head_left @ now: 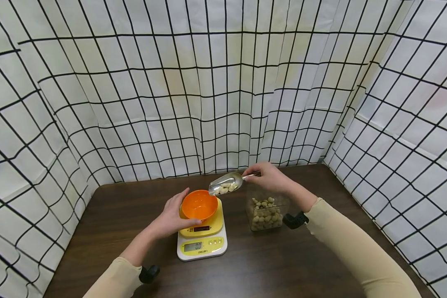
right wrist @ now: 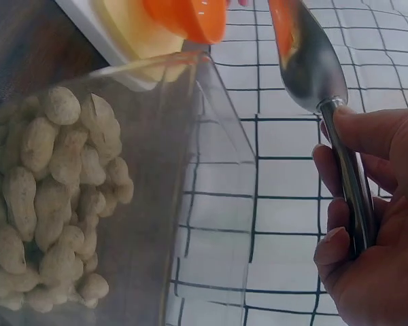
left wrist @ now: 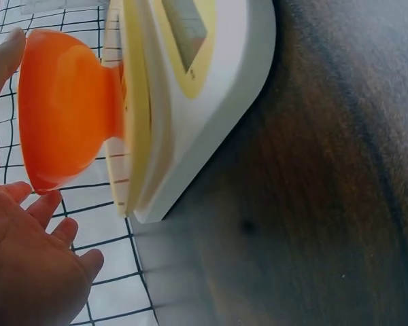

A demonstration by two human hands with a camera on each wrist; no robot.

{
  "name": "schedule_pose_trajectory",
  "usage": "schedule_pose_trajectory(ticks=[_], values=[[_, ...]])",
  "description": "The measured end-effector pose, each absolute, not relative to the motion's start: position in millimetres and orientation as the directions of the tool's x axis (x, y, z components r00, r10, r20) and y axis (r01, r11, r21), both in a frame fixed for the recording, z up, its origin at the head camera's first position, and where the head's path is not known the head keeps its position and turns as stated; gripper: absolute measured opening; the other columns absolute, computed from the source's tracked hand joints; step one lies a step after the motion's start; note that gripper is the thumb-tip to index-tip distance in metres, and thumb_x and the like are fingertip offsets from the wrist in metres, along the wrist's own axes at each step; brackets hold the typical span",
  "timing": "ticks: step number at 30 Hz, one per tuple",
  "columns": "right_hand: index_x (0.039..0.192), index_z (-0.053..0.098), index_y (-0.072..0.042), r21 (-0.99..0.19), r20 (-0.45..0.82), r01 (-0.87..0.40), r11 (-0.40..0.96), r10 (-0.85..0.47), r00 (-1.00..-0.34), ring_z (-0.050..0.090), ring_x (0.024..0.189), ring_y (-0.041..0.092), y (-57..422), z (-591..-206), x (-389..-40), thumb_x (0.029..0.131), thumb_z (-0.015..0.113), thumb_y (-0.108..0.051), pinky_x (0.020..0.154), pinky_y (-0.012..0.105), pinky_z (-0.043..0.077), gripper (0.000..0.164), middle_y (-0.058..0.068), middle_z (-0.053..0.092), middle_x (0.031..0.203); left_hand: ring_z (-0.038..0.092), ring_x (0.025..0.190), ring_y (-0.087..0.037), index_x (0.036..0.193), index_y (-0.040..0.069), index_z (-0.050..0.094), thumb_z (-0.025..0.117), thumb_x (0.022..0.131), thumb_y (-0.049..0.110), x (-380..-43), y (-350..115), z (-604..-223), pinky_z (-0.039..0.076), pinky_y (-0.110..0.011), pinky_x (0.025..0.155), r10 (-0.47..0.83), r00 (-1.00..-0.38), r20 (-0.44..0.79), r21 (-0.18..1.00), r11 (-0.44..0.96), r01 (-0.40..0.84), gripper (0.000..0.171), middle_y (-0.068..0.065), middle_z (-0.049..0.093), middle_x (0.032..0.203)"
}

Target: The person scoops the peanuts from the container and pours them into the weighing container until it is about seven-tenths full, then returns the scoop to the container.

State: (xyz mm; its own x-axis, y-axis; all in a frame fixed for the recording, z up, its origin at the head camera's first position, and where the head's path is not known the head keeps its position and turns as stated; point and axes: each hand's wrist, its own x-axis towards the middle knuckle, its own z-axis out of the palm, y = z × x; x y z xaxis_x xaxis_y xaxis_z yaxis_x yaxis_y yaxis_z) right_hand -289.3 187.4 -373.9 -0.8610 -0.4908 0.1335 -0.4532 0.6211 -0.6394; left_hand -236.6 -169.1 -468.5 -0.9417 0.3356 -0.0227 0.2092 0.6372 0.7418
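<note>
An orange bowl (head_left: pixel 200 205) stands on the yellow platform of a kitchen scale (head_left: pixel 202 244), whose display reads 0.0. My left hand (head_left: pixel 173 215) holds the bowl by its rim, thumb at the near side and fingers at the far left. In my right hand (head_left: pixel 270 178) is the handle of a metal scoop (head_left: pixel 227 184), its tip above the bowl's right rim. Pale peanuts (head_left: pixel 225 188) lie in the scoop. In the right wrist view my fingers and thumb curl round the scoop handle (right wrist: pixel 353 190). The bowl's inside shows no peanuts.
Below my right hand, a clear plastic container (head_left: pixel 266 215) holds many unshelled peanuts (right wrist: pixel 51 204) and stands right of the scale on the dark wooden table (head_left: pixel 134 207). White curtains with a black grid (head_left: pixel 223 103) enclose the back and sides.
</note>
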Motion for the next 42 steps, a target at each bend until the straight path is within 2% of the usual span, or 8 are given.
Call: schedule_pose_trajectory(ticks=[5,8,11,13,15,19,33,42], values=[[0.114,0.077,-0.015,-0.569,0.132,-0.476,0.67,-0.497,-0.857,0.061,0.106,0.018,175.3,-378.6,-290.8,0.102,0.066,-0.022,0.089,0.042,0.05,0.018,-0.002,0.072,0.112,0.013,0.148,-0.044,0.164,0.013,0.015,0.084,0.078,0.054,-237.6,-167.6,-473.7,0.028,-0.072,0.109,0.334,-0.942,-0.025,0.745,0.634,0.205,0.117,-0.02,0.024,0.163],[0.113,0.077,-0.015,-0.513,0.141,-0.5,0.698,-0.506,-0.851,0.063,0.107,0.018,168.7,-380.4,-290.8,0.102,0.067,-0.022,0.107,0.048,0.04,0.017,-0.004,0.073,0.111,0.015,0.147,-0.043,0.164,0.011,0.017,0.085,0.078,0.053,-237.4,-167.3,-474.4,0.03,-0.071,0.109,0.326,-0.945,-0.032,0.753,0.629,0.192,0.116,-0.02,0.025,0.162],[0.112,0.078,-0.016,-0.468,0.152,-0.514,0.719,-0.507,-0.848,0.061,0.108,0.021,163.7,-380.5,-289.2,0.101,0.068,-0.022,0.114,0.051,0.03,0.016,-0.004,0.074,0.11,0.018,0.145,-0.041,0.163,0.01,0.021,0.085,0.078,0.053,-237.3,-167.4,-474.8,0.034,-0.068,0.108,0.321,-0.947,-0.03,0.759,0.623,0.187,0.114,-0.02,0.027,0.161],[0.112,0.078,-0.017,-0.449,0.152,-0.513,0.732,-0.503,-0.851,0.059,0.104,0.021,161.4,-380.1,-287.6,0.1,0.069,-0.022,0.108,0.048,0.035,0.016,-0.004,0.073,0.109,0.021,0.143,-0.04,0.162,0.01,0.023,0.085,0.078,0.053,-237.2,-167.1,-475.4,0.037,-0.066,0.108,0.319,-0.947,-0.034,0.761,0.623,0.182,0.113,-0.019,0.029,0.16],[0.112,0.078,-0.018,-0.429,0.147,-0.508,0.747,-0.497,-0.855,0.054,0.1,0.021,159.8,-379.7,-286.3,0.1,0.069,-0.023,0.093,0.044,0.04,0.015,-0.005,0.072,0.109,0.022,0.142,-0.039,0.162,0.01,0.024,0.085,0.078,0.054,-236.6,-166.9,-476.1,0.039,-0.064,0.107,0.318,-0.947,-0.038,0.761,0.623,0.179,0.112,-0.018,0.03,0.159],[0.111,0.078,-0.021,-0.391,0.145,-0.504,0.77,-0.489,-0.86,0.047,0.094,0.021,158.0,-378.9,-285.3,0.101,0.068,-0.025,0.08,0.039,0.038,0.015,-0.005,0.069,0.106,0.024,0.141,-0.038,0.161,0.011,0.025,0.085,0.078,0.052,-236.4,-167.0,-477.9,0.041,-0.062,0.106,0.314,-0.949,-0.035,0.765,0.62,0.177,0.111,-0.018,0.031,0.158],[0.11,0.078,-0.021,-0.391,0.193,-0.517,0.762,-0.481,-0.855,0.05,0.097,0.021,169.5,-372.3,-287.7,0.1,0.069,-0.025,0.083,0.04,0.041,0.014,-0.006,0.068,0.103,0.02,0.145,-0.041,0.163,0.009,0.019,0.085,0.078,0.052,-237.7,-167.5,-473.4,0.032,-0.068,0.11,0.321,-0.947,-0.028,0.763,0.618,0.187,0.116,-0.02,0.025,0.162],[0.115,0.078,-0.017,-0.433,0.249,-0.524,0.734,-0.461,-0.852,0.057,0.102,0.022,211.5,-361.0,-284.1,0.1,0.069,-0.021,0.092,0.046,0.039,0.017,-0.001,0.071,0.11,0.01,0.151,-0.036,0.166,0.02,0.01,0.084,0.081,0.051,-232.1,-160.6,-452.5,0.03,-0.07,0.11,0.307,-0.951,0.04,0.76,0.608,0.228,0.117,-0.011,0.015,0.168]])
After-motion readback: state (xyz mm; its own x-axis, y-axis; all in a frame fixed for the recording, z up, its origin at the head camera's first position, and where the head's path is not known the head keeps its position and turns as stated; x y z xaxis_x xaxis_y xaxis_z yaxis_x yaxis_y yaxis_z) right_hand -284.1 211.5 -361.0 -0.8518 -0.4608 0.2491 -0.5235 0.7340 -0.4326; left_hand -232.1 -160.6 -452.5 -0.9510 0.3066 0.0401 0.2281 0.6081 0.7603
